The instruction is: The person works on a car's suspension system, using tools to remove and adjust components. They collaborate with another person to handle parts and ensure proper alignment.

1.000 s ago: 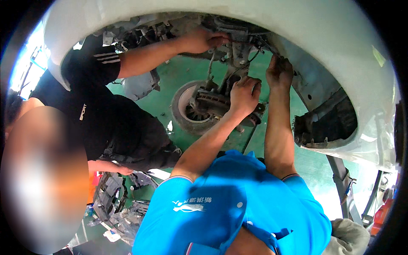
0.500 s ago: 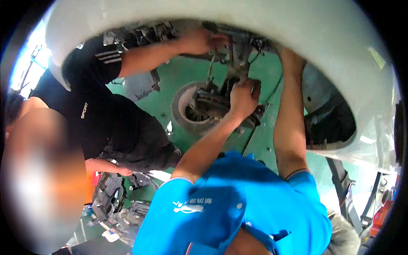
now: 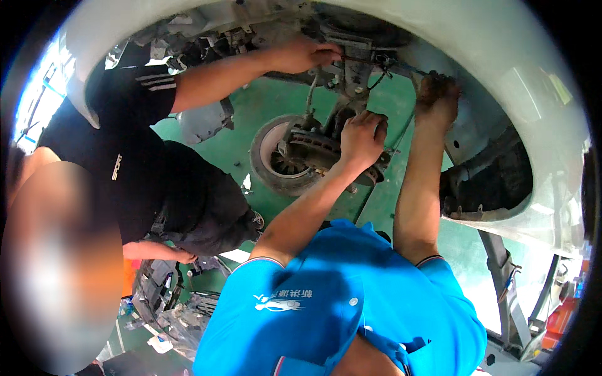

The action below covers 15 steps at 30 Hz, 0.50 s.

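Note:
My left hand (image 3: 364,141) is closed round the suspension strut (image 3: 355,78), just above the brake disc (image 3: 313,145); its fingertips are hidden behind the part. Higher and to the right, my right hand (image 3: 437,101) is curled into a grip under the wheel arch, at the inner end of a thin dark rod or cable. What lies inside its fingers cannot be made out. A co-worker's hand (image 3: 307,55) reaches in from the left, holding a thin reddish rod (image 3: 357,59) that points across the strut's top toward my right hand.
A pale fender (image 3: 527,81) arches over the work. On the green floor below lies a wheel (image 3: 266,156). The co-worker in black (image 3: 144,163) stands close on the left. Removed parts (image 3: 188,313) lie lower left; a metal lift arm (image 3: 501,276) stands lower right.
The view has tilted, so more of the wheel arch shows. My right hand has come into fuller sight from behind the fender lip. My left hand stays at the strut.

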Each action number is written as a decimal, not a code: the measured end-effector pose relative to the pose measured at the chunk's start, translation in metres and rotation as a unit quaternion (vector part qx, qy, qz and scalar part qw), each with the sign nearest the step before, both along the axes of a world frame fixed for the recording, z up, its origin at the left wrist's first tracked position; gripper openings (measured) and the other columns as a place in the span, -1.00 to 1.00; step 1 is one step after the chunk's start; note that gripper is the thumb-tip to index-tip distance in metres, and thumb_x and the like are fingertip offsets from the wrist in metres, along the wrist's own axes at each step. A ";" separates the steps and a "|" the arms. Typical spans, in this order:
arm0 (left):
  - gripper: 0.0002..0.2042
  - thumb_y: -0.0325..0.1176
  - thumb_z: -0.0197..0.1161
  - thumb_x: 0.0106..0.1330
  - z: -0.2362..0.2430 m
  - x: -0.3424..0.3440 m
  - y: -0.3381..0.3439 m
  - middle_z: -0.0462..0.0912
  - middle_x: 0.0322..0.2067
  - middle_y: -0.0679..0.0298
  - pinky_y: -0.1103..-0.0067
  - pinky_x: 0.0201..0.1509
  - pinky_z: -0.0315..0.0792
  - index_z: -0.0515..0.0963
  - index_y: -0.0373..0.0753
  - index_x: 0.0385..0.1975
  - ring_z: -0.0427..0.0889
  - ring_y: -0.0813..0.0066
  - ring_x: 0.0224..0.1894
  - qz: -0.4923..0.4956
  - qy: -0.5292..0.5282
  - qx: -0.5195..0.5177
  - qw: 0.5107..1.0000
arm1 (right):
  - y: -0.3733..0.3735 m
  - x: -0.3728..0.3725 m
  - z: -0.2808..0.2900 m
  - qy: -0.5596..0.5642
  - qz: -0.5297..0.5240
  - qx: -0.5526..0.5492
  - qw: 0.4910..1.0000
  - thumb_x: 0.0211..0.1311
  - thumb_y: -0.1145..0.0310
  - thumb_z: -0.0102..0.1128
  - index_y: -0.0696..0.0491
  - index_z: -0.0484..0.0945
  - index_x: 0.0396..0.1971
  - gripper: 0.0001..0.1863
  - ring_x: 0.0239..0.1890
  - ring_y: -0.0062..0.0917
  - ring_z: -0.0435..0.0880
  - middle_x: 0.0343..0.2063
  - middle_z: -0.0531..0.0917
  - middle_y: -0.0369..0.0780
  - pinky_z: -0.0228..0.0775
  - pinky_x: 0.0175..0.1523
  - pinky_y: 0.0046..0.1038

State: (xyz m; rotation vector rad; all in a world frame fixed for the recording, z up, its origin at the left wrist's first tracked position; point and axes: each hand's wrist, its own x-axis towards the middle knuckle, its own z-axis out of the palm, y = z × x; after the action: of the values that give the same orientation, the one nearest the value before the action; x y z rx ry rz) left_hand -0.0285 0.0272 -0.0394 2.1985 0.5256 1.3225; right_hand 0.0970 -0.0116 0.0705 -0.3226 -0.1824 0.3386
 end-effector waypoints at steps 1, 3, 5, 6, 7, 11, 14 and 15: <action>-0.88 -0.39 0.17 0.23 -0.003 0.000 0.003 0.65 -0.34 0.13 0.26 -0.20 0.47 0.61 -0.23 -0.31 0.62 0.04 -0.29 -0.003 0.001 -0.003 1.000 | 0.002 -0.007 -0.002 0.058 0.009 -0.001 0.998 0.36 0.39 -0.04 0.08 0.44 -0.53 -0.77 -0.41 -0.39 0.62 -0.51 0.55 -0.24 0.56 -0.27 -0.48; -0.89 -0.42 0.19 0.20 -0.006 0.000 0.007 0.63 -0.33 0.17 0.29 -0.16 0.40 0.59 -0.24 -0.32 0.60 0.09 -0.28 -0.014 0.003 -0.011 1.000 | 0.006 -0.004 -0.016 0.127 0.042 0.018 0.991 0.37 0.37 -0.04 0.07 0.43 -0.53 -0.76 -0.38 -0.41 0.61 -0.52 0.55 -0.26 0.56 -0.30 -0.47; -0.89 -0.41 0.19 0.21 -0.007 -0.001 0.011 0.63 -0.32 0.17 0.29 -0.15 0.40 0.59 -0.24 -0.32 0.60 0.10 -0.27 -0.019 0.011 -0.024 0.999 | 0.016 0.006 -0.042 0.155 0.078 0.044 0.984 0.37 0.34 -0.05 0.07 0.44 -0.50 -0.77 -0.35 -0.41 0.62 -0.49 0.57 -0.26 0.56 -0.29 -0.46; -0.89 -0.41 0.20 0.21 -0.008 -0.002 0.013 0.63 -0.32 0.17 0.29 -0.15 0.40 0.59 -0.24 -0.32 0.60 0.10 -0.26 -0.022 0.015 -0.030 0.999 | 0.020 0.006 -0.047 0.171 0.086 0.049 0.980 0.36 0.33 -0.05 0.07 0.45 -0.50 -0.77 -0.33 -0.41 0.62 -0.48 0.58 -0.26 0.56 -0.28 -0.45; -0.89 -0.41 0.19 0.21 -0.008 -0.003 0.015 0.63 -0.31 0.17 0.29 -0.14 0.40 0.59 -0.24 -0.31 0.60 0.10 -0.26 -0.024 0.016 -0.033 0.999 | 0.026 0.005 -0.052 0.192 0.075 0.038 0.978 0.36 0.32 -0.07 0.07 0.45 -0.50 -0.77 -0.32 -0.41 0.63 -0.47 0.59 -0.26 0.56 -0.27 -0.46; -0.88 -0.38 0.17 0.24 -0.007 -0.002 0.017 0.65 -0.32 0.13 0.26 -0.19 0.45 0.61 -0.23 -0.32 0.62 0.04 -0.27 -0.010 0.014 -0.031 0.999 | 0.025 -0.013 -0.036 0.147 0.042 0.005 0.988 0.35 0.31 -0.09 0.10 0.51 -0.38 -0.77 -0.26 -0.44 0.65 -0.36 0.65 -0.25 0.49 -0.11 -0.44; -0.89 -0.41 0.17 0.22 -0.007 -0.002 0.022 0.64 -0.30 0.14 0.27 -0.17 0.43 0.60 -0.24 -0.33 0.61 0.07 -0.26 -0.022 0.004 -0.034 0.999 | 0.022 -0.023 -0.019 0.073 0.005 -0.015 0.997 0.35 0.31 -0.10 0.13 0.57 -0.27 -0.73 -0.21 -0.46 0.67 -0.25 0.70 -0.23 0.43 0.03 -0.41; -0.90 -0.42 0.18 0.21 -0.009 -0.004 0.021 0.64 -0.29 0.15 0.28 -0.15 0.40 0.59 -0.24 -0.33 0.60 0.10 -0.24 -0.030 0.005 -0.040 0.999 | 0.025 -0.013 -0.023 -0.161 -0.162 -0.203 0.952 0.35 0.30 -0.08 0.12 0.57 -0.24 -0.74 -0.21 -0.44 0.68 -0.22 0.70 -0.23 0.39 0.08 -0.40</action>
State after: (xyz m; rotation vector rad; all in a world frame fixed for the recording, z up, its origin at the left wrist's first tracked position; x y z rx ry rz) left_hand -0.0323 0.0482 -0.0482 2.1396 0.5033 1.2374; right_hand 0.0839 0.0136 0.0478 -0.8057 -0.3761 -0.0095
